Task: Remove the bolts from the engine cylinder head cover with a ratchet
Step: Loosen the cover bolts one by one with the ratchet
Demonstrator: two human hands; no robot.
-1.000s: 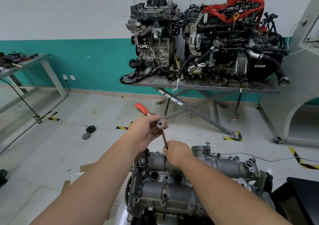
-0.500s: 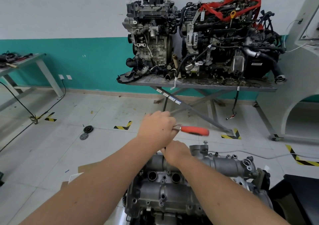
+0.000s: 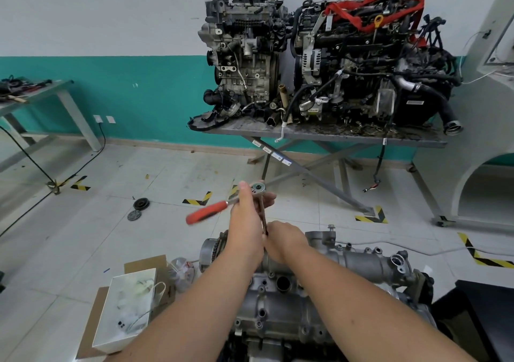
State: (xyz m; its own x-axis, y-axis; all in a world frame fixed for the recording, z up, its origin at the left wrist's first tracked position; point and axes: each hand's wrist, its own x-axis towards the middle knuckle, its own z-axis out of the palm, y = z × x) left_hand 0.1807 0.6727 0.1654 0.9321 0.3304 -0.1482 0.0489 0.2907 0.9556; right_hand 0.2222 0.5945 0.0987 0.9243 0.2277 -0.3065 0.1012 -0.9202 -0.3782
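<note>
Fingers of the left hand (image 3: 247,217) wrap around the ratchet (image 3: 257,188) just below its round head. From that hold, the red handle (image 3: 206,215) sticks out to the left, and the long thin bar (image 3: 262,217) runs down. Right under it, the right hand (image 3: 283,240) is closed around the bar's bottom end, resting on the engine cylinder head cover (image 3: 358,261). I cannot see the bolt.

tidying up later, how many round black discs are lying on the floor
2: a black pulley-like disc on the tiles left of the ratchet handle, and a flatter grey-black disc just below-left of it. Others may be hidden.
</note>
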